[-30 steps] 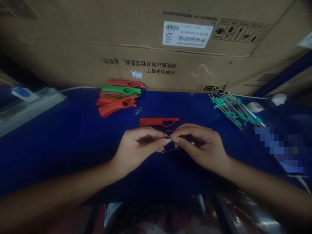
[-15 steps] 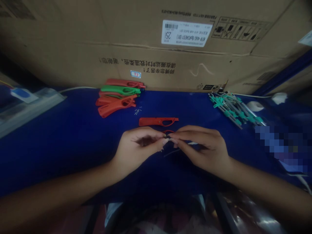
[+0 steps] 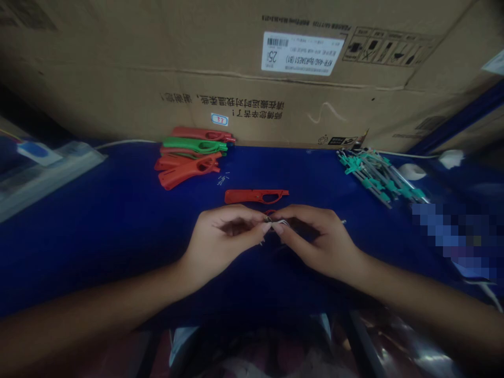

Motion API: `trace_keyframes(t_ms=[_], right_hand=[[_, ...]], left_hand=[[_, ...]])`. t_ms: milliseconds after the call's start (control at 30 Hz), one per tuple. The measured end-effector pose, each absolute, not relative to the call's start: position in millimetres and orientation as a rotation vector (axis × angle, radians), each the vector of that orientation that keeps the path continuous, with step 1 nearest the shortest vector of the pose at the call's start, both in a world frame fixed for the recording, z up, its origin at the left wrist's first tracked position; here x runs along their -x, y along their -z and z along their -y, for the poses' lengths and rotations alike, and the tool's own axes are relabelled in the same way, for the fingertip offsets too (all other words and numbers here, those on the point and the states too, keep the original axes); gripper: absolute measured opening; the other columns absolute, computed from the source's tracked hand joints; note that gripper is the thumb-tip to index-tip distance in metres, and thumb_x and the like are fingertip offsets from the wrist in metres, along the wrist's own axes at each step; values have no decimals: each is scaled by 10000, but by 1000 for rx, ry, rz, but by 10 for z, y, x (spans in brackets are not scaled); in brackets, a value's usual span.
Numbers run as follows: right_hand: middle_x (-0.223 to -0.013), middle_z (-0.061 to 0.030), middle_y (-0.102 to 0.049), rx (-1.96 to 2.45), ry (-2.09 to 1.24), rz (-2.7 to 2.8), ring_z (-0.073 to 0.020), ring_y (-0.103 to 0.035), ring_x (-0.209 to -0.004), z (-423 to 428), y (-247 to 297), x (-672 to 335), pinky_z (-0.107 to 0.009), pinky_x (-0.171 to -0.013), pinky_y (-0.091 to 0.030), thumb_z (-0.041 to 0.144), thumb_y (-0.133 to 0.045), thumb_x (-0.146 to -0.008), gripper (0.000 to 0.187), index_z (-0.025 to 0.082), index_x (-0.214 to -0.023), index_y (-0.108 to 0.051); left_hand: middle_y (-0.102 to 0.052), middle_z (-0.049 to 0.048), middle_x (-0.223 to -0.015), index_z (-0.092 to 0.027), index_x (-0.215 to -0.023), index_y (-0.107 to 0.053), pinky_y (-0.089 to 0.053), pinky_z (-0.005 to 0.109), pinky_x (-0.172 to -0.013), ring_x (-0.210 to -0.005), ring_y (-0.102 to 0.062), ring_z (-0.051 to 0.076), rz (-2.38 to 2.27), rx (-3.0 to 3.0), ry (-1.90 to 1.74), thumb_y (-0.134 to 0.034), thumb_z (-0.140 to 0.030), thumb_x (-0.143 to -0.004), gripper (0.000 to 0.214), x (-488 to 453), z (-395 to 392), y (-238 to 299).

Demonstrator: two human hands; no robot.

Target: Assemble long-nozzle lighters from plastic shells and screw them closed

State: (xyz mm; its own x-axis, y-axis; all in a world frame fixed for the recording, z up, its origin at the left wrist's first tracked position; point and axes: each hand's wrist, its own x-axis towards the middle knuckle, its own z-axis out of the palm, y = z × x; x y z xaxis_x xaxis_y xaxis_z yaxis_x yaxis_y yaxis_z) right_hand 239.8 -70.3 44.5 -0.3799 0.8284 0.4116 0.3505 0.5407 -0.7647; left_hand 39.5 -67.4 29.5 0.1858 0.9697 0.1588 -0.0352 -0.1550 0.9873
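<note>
In the head view my left hand (image 3: 224, 233) is closed around a red lighter casing (image 3: 271, 212), of which only the looped trigger part shows between my hands. Its thumb presses near a small dark piece at the loop. My right hand (image 3: 321, 231) is closed too, its fingertips pinching thin pale wire (image 3: 282, 222) right beside the left thumb. A small metallic tip (image 3: 343, 221) sticks out beyond the right knuckles. Just behind my fingers lies another red lighter casing half (image 3: 244, 197), flat on the blue table.
Red and green lighter casings (image 3: 192, 170) are piled at the back left, with several tiny screws (image 3: 222, 179) beside them. Metal lighter tubes with teal parts (image 3: 374, 176) lie back right, near white rolls (image 3: 412, 171). A large cardboard box (image 3: 220, 52) walls off the back.
My right hand has shifted slightly, its fingers curling closer to the left thumb. Pale wire now shows between the hands, and a metallic tip appears past the right knuckles. The left hand stays put.
</note>
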Motion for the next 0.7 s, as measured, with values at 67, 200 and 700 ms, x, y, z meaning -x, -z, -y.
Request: trace_keyframes(t_ms=[67,200,700], right_hand=[[-808,-41,-727,949,-748,1967,-125,-658,-671,702,-450,-2393,-233,-583,-509,227,-613,-944,124,175,-933,-724],[-773,-27,-694,914,-717,1962,-104,-605,-630,700,-473,-2399,-220,-551,-464,183,-614,-932,121,175,-902,-731],[-784,-20,-694,867,-564,2029,-99,-610,-663,684,-453,-2429,-210,-608,-475,149,-634,-935,93,168,-948,-724]], left_hand=[[-786,38,-798,-165,-823,-780,-621,231,-576,-608,-718,144,-982,-1407,-1189,-835,-200,-740,105,-399,680,-297],[-774,23,-784,-172,-827,-789,-616,213,-585,-607,-717,130,-970,-1477,-1216,-813,-153,-755,78,-407,698,-310],[-757,1,-751,-187,-850,-802,-597,187,-584,-601,-707,109,-946,-1620,-1251,-793,-107,-783,105,-403,700,-351]])
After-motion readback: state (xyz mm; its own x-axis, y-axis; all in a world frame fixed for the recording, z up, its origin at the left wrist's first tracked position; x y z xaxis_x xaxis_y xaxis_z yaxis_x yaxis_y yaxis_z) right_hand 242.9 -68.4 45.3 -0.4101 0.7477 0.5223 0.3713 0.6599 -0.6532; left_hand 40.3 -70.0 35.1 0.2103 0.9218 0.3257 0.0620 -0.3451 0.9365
